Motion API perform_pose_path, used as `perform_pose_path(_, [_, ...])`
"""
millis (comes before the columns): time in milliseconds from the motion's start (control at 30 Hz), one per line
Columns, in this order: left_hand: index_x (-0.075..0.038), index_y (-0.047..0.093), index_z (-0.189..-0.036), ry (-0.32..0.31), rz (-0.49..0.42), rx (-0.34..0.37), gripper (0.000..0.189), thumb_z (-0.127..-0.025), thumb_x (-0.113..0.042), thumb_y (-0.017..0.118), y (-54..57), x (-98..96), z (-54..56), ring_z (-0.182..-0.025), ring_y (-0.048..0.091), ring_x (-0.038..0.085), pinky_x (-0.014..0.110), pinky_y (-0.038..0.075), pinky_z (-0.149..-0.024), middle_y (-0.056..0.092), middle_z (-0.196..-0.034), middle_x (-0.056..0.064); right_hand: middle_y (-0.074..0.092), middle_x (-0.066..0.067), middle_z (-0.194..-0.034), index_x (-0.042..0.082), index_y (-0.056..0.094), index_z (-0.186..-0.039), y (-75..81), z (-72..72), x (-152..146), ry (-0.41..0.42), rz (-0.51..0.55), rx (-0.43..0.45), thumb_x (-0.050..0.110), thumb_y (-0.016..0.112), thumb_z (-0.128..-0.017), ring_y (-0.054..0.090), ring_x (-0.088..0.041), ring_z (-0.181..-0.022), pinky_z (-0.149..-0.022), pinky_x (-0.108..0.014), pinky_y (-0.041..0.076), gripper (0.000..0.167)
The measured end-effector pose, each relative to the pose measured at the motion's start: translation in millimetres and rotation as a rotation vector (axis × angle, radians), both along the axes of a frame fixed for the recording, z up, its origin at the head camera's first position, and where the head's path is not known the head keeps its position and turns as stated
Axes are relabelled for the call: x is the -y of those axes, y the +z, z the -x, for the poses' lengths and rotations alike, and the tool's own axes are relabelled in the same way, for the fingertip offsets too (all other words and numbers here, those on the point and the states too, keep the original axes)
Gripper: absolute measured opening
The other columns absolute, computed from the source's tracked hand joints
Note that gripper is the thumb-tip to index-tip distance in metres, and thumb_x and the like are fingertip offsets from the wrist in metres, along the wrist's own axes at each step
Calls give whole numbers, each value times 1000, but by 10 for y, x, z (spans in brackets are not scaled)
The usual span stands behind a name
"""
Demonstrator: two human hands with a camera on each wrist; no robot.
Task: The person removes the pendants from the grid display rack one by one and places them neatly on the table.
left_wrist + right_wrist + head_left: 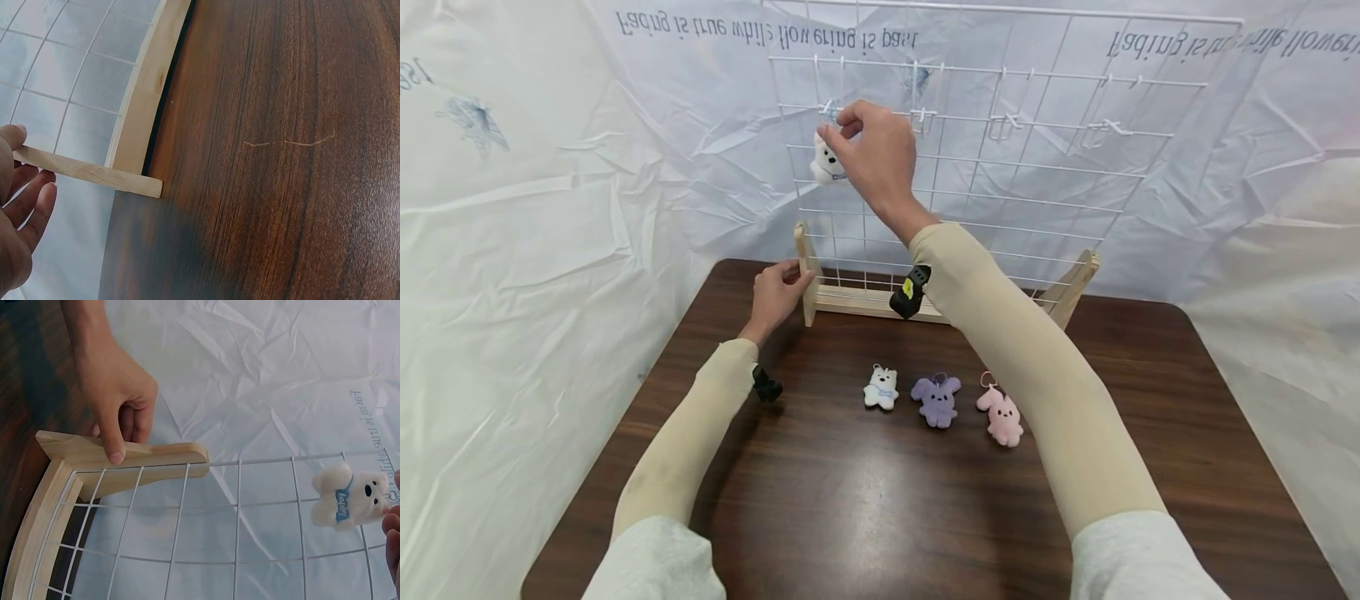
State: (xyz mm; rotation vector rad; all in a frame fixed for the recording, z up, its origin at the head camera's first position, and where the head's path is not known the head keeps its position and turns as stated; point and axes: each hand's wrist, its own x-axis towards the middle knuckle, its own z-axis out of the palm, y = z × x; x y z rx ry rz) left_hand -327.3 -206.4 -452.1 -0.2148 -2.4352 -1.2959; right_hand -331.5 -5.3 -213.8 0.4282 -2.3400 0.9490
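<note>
High at the grid's left side, my right hand [882, 157] pinches a small white plush bear keychain [825, 163] near its top, beside a hook [828, 109]. The right wrist view shows the bear [351, 497] with a blue bib, hanging in front of the white wire grid [237, 505]; only fingertips [392, 525] of that hand show at the edge. Lower down, my left hand [777, 293] grips the rack's left wooden foot [94, 172], thumb on one side and fingers on the other. How the keychain's loop sits at the hook is hidden by the fingers.
On the brown table [820, 500] lie another white plush bear [881, 389], a purple plush [937, 402] and a pink plush [1002, 418]. More hooks [1003, 122] sit along the grid to the right. A wrinkled white sheet [535, 250] surrounds the table.
</note>
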Motion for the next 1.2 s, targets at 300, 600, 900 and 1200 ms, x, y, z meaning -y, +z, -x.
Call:
perform_pose_path(300, [-1,69,-130,-10,-6,-13,43,-99,-31,70,-20,0,21,-109,72,30,48,58,-90,73,-121,18,78,3,-96,16,78,-103,47,-5,59,-39,44,73,45,74,-93,69,-9,-90,-77,-26,50,30])
perform_pose_path(600, [-1,69,-130,-13,-7,-14,41,-99,-28,71,-15,-17,13,-109,72,31,49,58,-90,72,-121,19,78,3,-93,16,79,-95,30,4,92,-23,114,72,37,71,-97,70,-9,-85,-69,-23,50,23])
perform_pose_path(900, [-1,68,-132,-15,-15,-9,43,-100,-29,70,5,-11,-17,-109,72,31,49,59,-90,72,-121,20,77,3,-89,16,78,-90,21,-16,58,15,152,47,33,70,-98,69,-7,-81,-69,-20,49,21])
perform_pose_path(1200, [-1,67,-133,-11,-8,-2,44,-100,-30,70,6,9,-16,-110,72,31,50,58,-90,72,-123,20,77,4,-87,17,79,-91,29,-51,44,36,139,10,33,68,-98,69,-6,-79,-71,-20,49,21])
